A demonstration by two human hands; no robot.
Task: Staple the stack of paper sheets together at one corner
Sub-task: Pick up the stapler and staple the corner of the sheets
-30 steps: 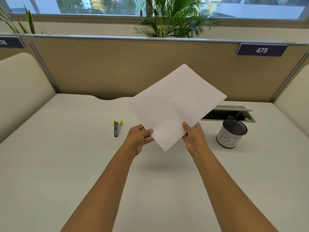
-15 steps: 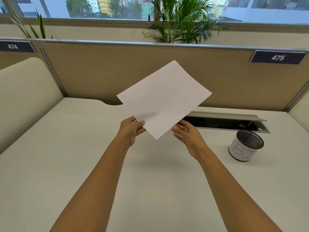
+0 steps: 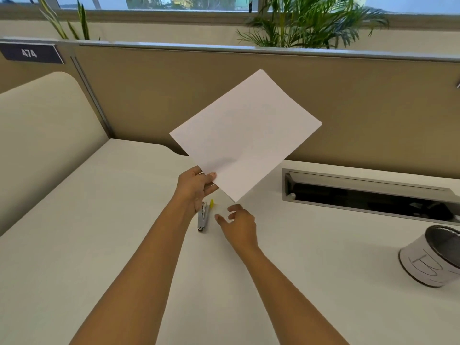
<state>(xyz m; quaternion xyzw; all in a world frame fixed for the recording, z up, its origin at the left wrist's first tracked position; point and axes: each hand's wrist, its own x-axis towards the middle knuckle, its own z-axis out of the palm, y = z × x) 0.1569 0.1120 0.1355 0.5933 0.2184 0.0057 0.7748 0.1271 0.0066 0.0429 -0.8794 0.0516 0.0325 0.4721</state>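
Note:
A white stack of paper sheets (image 3: 245,135) is held up above the desk, tilted like a diamond. My left hand (image 3: 195,189) pinches its lower left edge, thumb on top. My right hand (image 3: 239,226) hovers open just below the stack's bottom corner, fingers spread and holding nothing. A small grey stapler (image 3: 202,217) with a yellow tip lies flat on the white desk (image 3: 99,232) between my two hands, partly hidden by my left hand. My right fingertips are a short way to its right, not touching it.
A mesh pen cup (image 3: 433,257) wrapped in white paper stands at the right edge. An open cable tray (image 3: 368,195) is set into the desk behind it. A tan partition (image 3: 149,95) closes the back, a cream divider (image 3: 44,135) the left.
My right hand let go of the stack and dropped toward the stapler. My left hand alone now holds the paper. The view swung left, bringing the stapler back into sight.

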